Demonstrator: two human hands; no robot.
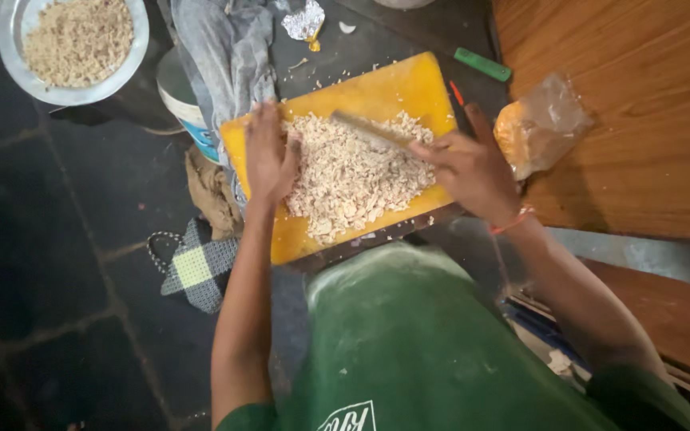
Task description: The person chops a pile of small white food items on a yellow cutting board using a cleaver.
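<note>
The left hand (269,156) is lying flat and unclenched against the heap of chopped pale food (357,175) on the yellow cutting board (409,84), while the right hand (473,168) is gripping what is probably a knife (369,129), its blurred blade resting across the heap.

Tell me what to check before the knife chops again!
1. Knife gripped by right hand: ok.
2. Left hand away from the blade: not ok, it rests on the chopped pile beside it.
3. Pile on the yellow cutting board: ok, a few bits scattered off.
4. Board sitting steady: cannot tell.
5. Plastic bag clear of the board: ok.
</note>
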